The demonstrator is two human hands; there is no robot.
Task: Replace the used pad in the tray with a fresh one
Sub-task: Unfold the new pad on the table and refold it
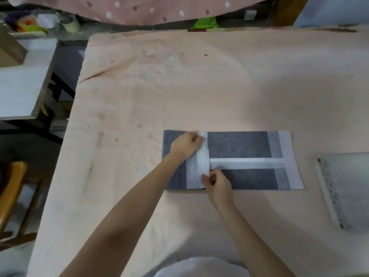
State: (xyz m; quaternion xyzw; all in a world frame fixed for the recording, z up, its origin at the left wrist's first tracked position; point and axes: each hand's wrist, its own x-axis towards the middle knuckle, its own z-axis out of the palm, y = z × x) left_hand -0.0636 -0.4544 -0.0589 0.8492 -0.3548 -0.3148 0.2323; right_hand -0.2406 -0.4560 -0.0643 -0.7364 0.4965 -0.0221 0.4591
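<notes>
Both my hands pinch the pad's [237, 144] white flap: left hand [186, 144] far end, right hand [216, 181] near. Pad runs rightward toward the tray [324, 193].

Both hands, left [185, 144] and right [217, 183], pinch with curled fingers, forearms outstretched.

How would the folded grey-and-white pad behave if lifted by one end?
The pad would probably flop: it lies flat in thin folded layers. It looks light, since both hands' fingers merely pinch its white flap. Likely to unfold or drape rather than hold shape.
</notes>
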